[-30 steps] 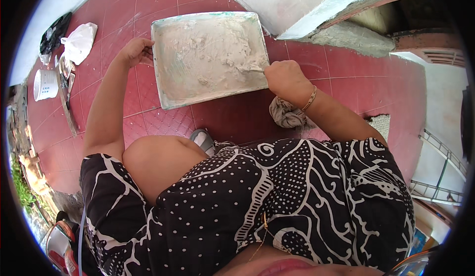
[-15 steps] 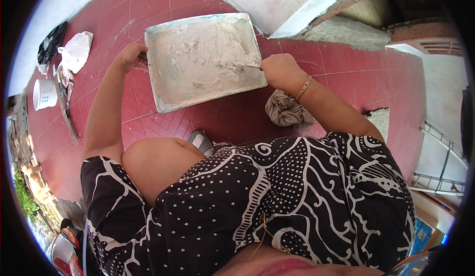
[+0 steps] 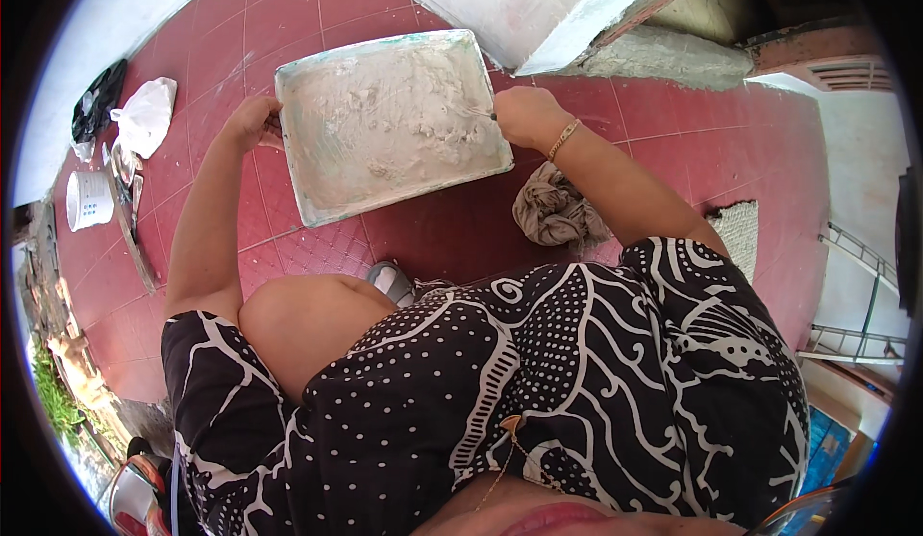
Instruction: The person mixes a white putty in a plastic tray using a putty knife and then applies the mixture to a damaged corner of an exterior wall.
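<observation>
A wide rectangular tray (image 3: 291,151) with a whitish, greenish-stained rim rests in front of me. Wet beige-grey paste (image 3: 385,113) covers its bottom, lumpier toward the right. My left hand (image 3: 255,123) grips the tray's left edge, its fingertips partly hidden behind the rim. At the right edge, my right hand (image 3: 532,119) is closed around a small trowel-like tool (image 3: 483,114); only a short bit of it shows over the paste, and the fist hides its handle. A crumpled beige cloth (image 3: 553,207) lies on the floor below my right wrist.
Red tiles (image 3: 317,248) cover the floor. At the left are a white bucket (image 3: 89,199), a wooden strip (image 3: 135,238), a white plastic bag (image 3: 146,118) and a black bag (image 3: 96,103). A white wall corner (image 3: 510,17) stands behind the tray; a woven mat (image 3: 738,233) lies right.
My right hand has shifted slightly left and up with the tool, whose visible part is now shorter. In the picture, the tray sits slightly further left; my left hand still grips it.
</observation>
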{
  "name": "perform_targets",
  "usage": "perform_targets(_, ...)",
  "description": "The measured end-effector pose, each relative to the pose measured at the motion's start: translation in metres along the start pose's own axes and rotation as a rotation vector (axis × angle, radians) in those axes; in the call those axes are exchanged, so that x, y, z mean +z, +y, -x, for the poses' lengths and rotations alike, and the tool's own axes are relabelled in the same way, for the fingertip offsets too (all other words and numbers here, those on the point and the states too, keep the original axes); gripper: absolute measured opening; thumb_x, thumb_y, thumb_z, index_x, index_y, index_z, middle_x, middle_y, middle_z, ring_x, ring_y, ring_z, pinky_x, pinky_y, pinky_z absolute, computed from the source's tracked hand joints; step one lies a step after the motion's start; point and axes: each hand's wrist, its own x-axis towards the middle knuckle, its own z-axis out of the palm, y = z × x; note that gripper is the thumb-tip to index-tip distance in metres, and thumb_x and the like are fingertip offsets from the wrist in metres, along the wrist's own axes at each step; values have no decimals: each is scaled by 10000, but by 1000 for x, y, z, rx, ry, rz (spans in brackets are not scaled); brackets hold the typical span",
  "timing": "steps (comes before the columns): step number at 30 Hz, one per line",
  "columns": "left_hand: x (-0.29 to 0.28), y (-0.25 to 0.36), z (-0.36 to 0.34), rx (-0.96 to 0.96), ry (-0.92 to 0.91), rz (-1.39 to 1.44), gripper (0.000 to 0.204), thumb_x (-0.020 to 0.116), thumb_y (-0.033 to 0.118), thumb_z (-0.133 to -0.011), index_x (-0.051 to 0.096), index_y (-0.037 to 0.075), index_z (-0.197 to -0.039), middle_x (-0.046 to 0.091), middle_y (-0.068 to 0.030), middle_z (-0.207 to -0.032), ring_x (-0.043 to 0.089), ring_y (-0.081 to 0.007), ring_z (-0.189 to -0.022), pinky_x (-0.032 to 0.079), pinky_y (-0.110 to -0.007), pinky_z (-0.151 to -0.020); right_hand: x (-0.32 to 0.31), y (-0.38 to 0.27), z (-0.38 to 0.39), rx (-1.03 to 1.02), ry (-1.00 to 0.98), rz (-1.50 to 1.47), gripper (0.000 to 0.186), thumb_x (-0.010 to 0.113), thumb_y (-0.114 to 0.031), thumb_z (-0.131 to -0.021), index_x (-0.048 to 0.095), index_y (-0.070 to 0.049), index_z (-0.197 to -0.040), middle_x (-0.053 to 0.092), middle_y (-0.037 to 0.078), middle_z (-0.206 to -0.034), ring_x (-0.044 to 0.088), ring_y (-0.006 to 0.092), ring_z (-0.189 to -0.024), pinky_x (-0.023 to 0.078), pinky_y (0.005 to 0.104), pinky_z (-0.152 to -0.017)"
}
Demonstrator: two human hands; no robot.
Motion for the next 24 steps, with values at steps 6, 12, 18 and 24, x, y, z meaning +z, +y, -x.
perform_targets(6,3,-2,-3,-15,28,33,245,484,151,-808,576,-75,-829,602,-156,-708,616,-246,-549,571,-412,-518,-4,13,33,-85,-60,-51,206,499,-114,-774,664,-24,-858,651,177,-888,627,333,-853,492,418,-738)
perform_targets(12,11,24,-3,-46,27,-7,251,469,155,-809,565,-74,-844,593,-158,-714,609,-249,-553,573,-426,-542,-25,40,-3,20,96,-188,209,500,-118,-784,670,-24,-861,652,179,-873,628,332,-847,495,408,-736)
perform_targets(18,30,44,9,-81,77,-16,234,452,116,-798,552,-84,-867,589,-166,-732,614,-262,-574,569,-474,-559,-22,35,24,1,73,-155,204,526,-172,-773,661,-43,-854,641,178,-857,616,339,-846,487,430,-731)
perform_targets(24,67,49,14,-178,192,26,206,457,67,-778,561,-63,-898,599,-166,-748,615,-286,-589,543,-552,-604,-44,86,82,-154,-3,-317,236,515,-173,-783,661,-11,-874,645,168,-819,620,339,-775,487,421,-731)
